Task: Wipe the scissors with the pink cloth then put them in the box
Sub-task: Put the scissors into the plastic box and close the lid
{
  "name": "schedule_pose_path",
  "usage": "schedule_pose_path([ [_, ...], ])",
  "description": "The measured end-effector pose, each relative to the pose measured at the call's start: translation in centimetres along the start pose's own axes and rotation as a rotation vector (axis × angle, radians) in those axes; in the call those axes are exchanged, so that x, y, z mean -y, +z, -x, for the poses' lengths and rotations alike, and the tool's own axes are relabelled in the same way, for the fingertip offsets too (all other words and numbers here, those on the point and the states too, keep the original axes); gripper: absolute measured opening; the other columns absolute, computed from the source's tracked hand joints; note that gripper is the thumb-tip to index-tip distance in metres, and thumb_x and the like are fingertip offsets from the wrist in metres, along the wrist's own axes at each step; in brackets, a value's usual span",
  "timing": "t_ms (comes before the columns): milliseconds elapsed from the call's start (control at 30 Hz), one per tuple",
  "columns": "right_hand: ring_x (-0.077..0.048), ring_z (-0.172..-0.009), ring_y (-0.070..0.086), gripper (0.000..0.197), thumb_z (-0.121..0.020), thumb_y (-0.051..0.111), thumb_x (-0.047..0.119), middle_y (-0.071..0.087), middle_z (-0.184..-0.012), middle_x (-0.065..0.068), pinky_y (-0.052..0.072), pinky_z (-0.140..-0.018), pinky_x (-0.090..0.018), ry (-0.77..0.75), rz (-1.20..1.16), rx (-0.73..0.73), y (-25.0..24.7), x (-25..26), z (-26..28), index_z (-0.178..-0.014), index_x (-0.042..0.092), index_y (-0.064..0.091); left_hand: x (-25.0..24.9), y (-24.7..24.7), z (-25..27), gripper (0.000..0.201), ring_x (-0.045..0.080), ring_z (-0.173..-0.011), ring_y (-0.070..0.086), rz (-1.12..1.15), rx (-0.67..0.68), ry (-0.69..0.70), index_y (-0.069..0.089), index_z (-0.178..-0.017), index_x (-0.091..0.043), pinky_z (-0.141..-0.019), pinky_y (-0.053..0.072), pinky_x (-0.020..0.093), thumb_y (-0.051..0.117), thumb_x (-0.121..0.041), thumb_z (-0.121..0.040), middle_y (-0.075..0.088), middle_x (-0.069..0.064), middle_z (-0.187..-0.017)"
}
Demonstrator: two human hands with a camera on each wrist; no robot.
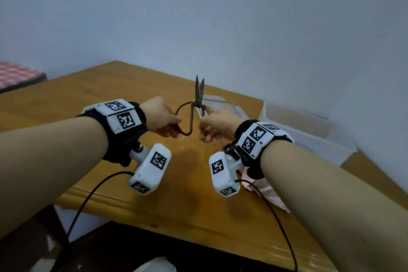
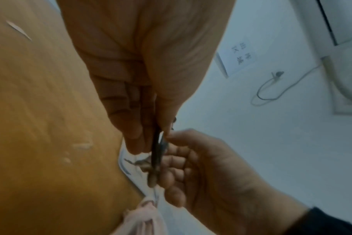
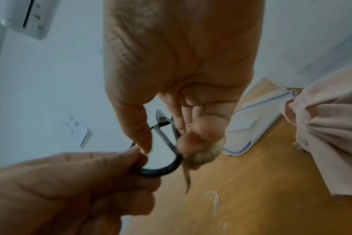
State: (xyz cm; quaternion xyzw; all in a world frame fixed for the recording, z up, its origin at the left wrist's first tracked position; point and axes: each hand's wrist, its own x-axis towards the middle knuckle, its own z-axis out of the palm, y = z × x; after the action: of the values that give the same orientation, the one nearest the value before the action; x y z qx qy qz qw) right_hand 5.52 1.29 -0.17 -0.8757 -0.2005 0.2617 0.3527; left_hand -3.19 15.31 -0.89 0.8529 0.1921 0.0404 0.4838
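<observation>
Scissors (image 1: 197, 104): held upright above table (image 1: 92, 95), blades slightly parted.
Left hand (image 1: 162, 117): fingers curled round one handle loop.
Right hand (image 1: 217, 125): pinching other handle.
Pink cloth (image 1: 267, 192): on table under right forearm.
Box (image 1: 309, 137): clear, just right of hands.

The head camera looks forward and down over both forearms at a wooden table (image 1: 132, 86), the wall filling the frame toward 12 o'clock. Each wrist camera sits very near its own palm, looking along the fingers. All three views share the black scissors (image 1: 197, 104) held up between the left hand (image 1: 160, 116) and right hand (image 1: 217, 125).
</observation>
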Motion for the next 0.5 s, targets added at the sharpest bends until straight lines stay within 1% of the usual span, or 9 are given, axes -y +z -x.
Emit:
schedule_pose_path([
  [67,-0.012,-0.040,0.043,0.020,-0.091,0.054,0.010,0.045,-0.042,0.000,0.029,-0.036,-0.018,-0.033,-0.060,-0.029,-0.9,-0.2,0.9,-0.072,0.011,0.046,-1.9,1.8,0.2,0.026,0.017,-0.063,0.069,0.051,0.038,0.054,0.066,-0.091,0.005,-0.055,0.057,0.023,0.058,-0.019,-0.095,0.073,0.016,-0.080],
  [100,-0.011,-0.039,0.044,0.020,-0.090,0.057,0.009,0.046,-0.040,0.001,0.029,-0.035,-0.017,-0.062,-0.049,-0.056,-1.5,-0.6,1.2,-0.071,0.010,0.049,-2.8,2.6,0.2,0.026,0.016,-0.062,0.068,0.070,0.047,0.086,0.066,-0.094,0.006,-0.053,0.056,0.022,0.056,-0.019,-0.097,0.072,0.016,-0.082],
  [133,-0.010,-0.038,0.044,0.019,-0.088,0.060,0.007,0.051,-0.040,0.001,0.031,-0.036,-0.017,-0.087,-0.028,-0.092,-2.2,-1.0,1.6,-0.070,0.009,0.053,-3.6,3.2,0.3,0.027,0.017,-0.063,0.068,0.083,0.055,0.119,0.066,-0.097,0.007,-0.051,0.055,0.021,0.053,-0.018,-0.098,0.072,0.017,-0.084],
  [200,-0.010,-0.039,0.046,0.015,-0.085,0.064,0.004,0.062,-0.051,-0.005,0.035,-0.037,-0.019,-0.095,-0.034,-0.170,-4.0,-2.1,2.2,-0.070,0.006,0.060,-5.3,4.1,0.1,0.030,0.019,-0.066,0.066,0.079,0.076,0.165,0.065,-0.102,0.007,-0.051,0.054,0.021,0.048,-0.017,-0.100,0.071,0.017,-0.086],
  [233,-0.011,-0.039,0.046,0.013,-0.084,0.065,0.003,0.064,-0.055,-0.008,0.036,-0.036,-0.020,-0.083,-0.053,-0.196,-4.9,-2.7,2.4,-0.072,0.004,0.061,-6.0,4.6,0.0,0.031,0.019,-0.066,0.066,0.057,0.084,0.174,0.065,-0.103,0.006,-0.051,0.054,0.021,0.046,-0.018,-0.101,0.071,0.016,-0.087],
  [333,-0.013,-0.039,0.046,0.013,-0.084,0.063,-0.002,0.061,-0.057,-0.010,0.037,-0.037,-0.022,-0.037,-0.014,-0.304,-8.1,-4.5,3.2,-0.072,0.002,0.059,-8.0,6.4,-0.5,0.032,0.019,-0.068,0.066,-0.054,0.088,0.197,0.066,-0.101,0.005,-0.052,0.054,0.021,0.046,-0.020,-0.101,0.071,0.013,-0.089],
  [367,-0.014,-0.040,0.046,0.015,-0.085,0.062,-0.002,0.061,-0.060,-0.012,0.037,-0.038,-0.023,-0.018,0.022,-0.350,-9.5,-5.2,3.5,-0.071,0.002,0.058,-8.6,7.2,-0.7,0.032,0.020,-0.070,0.066,-0.088,0.093,0.211,0.066,-0.100,0.006,-0.055,0.054,0.023,0.047,-0.020,-0.100,0.072,0.013,-0.089],
  [433,-0.016,-0.042,0.046,0.014,-0.087,0.061,-0.001,0.064,-0.069,-0.017,0.037,-0.041,-0.025,0.028,0.124,-0.437,-12.3,-6.6,4.2,-0.073,0.001,0.060,-9.7,8.8,-1.3,0.030,0.022,-0.074,0.067,-0.146,0.112,0.229,0.067,-0.099,0.005,-0.064,0.056,0.029,0.049,-0.019,-0.099,0.072,0.012,-0.089],
  [500,-0.019,-0.050,0.051,0.012,-0.087,0.063,0.006,0.069,-0.082,-0.019,0.041,-0.047,-0.027,0.074,0.287,-0.529,-15.3,-8.1,4.8,-0.083,-0.004,0.067,-10.6,10.2,-2.1,0.029,0.024,-0.080,0.069,-0.232,0.131,0.253,0.068,-0.097,0.002,-0.075,0.057,0.035,0.051,-0.021,-0.098,0.073,0.009,-0.088],
])
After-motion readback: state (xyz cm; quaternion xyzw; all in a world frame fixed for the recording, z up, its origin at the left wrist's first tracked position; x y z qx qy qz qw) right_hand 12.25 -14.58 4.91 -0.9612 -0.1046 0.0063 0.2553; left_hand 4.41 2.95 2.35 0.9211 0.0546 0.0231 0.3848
